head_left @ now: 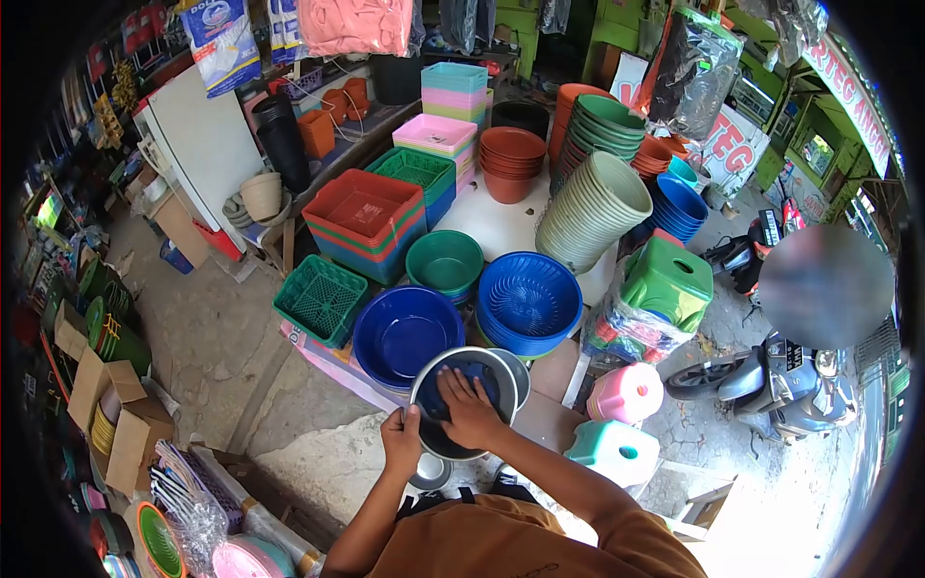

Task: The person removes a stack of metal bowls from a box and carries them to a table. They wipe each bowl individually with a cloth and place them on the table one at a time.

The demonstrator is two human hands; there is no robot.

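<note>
A round grey basin [431, 441] with a dark inside is tilted in front of my body. My left hand [400, 438] grips its rim, thumb up on the near left side. My right hand [468, 409] reaches inside the basin, its fingers stretched out over a dark blue cloth [438, 384] against the inner surface. Just behind stands a deep blue basin [408, 337]. Another grey metal vessel [517, 371] shows partly behind the right edge of the held one. Below it is a small round metal piece [431, 472], partly hidden.
Stacked blue basins [529, 297], a green basin [444, 261], a green basket [321, 301] and red trays [364, 205] crowd the display. Plastic stools [668, 281] stand to the right, near a parked motorcycle [771, 380]. An open cardboard box [123, 462] sits at left.
</note>
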